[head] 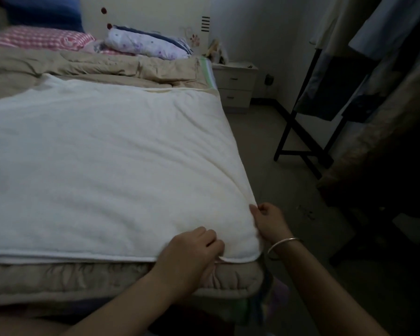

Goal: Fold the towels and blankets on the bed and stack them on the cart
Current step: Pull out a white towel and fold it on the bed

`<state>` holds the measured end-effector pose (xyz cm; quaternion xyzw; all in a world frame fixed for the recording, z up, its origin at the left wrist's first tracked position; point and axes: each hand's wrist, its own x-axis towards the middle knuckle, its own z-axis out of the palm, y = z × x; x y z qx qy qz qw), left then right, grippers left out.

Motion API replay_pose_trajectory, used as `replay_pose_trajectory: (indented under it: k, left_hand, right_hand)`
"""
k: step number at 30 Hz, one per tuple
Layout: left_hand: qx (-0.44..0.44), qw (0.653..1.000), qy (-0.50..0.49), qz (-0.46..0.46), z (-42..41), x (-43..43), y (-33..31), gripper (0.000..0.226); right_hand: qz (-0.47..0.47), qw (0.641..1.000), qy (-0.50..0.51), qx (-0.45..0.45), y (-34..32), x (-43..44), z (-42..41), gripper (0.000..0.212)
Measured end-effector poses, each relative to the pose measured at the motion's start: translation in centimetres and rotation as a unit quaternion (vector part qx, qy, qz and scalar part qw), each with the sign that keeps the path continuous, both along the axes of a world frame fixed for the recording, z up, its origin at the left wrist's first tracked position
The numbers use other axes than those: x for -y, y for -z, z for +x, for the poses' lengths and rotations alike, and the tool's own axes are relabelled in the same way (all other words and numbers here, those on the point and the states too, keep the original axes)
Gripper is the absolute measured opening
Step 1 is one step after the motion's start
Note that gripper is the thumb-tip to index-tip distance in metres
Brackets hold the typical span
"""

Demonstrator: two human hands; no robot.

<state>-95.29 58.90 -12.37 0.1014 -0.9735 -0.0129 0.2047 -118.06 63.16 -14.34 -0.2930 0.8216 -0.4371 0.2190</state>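
The left hand curls its fingers round the near edge of the white blanket, and the right hand pinches the corner just beside it. The blanket lies spread flat on the bed. A pink pillow lies at the head, with a nightstand and a dark clothes rack to the right.

Premises: a home bedroom. A made bed with pillows at its head, a drawered nightstand beside the head corner. Clothes rack opposite.

White blanket, spread flat on bed
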Motion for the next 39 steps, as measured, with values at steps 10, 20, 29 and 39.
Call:
replay_pose_trajectory:
  k: [10, 20, 29, 39]
  left_hand:
    - [0.037, 0.998, -0.021, 0.054, -1.3, 0.1, -0.6, 0.02]
    - [0.219, 0.729, -0.042, 0.647, -4.1, 4.6, -6.2, 0.024]
    - [-0.123, 0.771, -0.246, 0.574, -9.2, 12.9, -6.9, 0.021]
    - [-0.184, 0.76, -0.334, 0.526, -12.4, 21.4, -6.0, 0.022]
  right_hand:
    - [-0.058, 0.991, 0.005, 0.12, -3.0, 4.4, -2.0, 0.025]
    - [-0.006, 0.997, -0.003, 0.077, -6.6, 14.2, -5.3, 0.054]
    - [0.06, 0.988, 0.011, 0.14, -1.3, 16.6, -8.6, 0.023]
    - [0.035, 0.999, -0.009, 0.033, -3.7, 28.3, -13.6, 0.059]
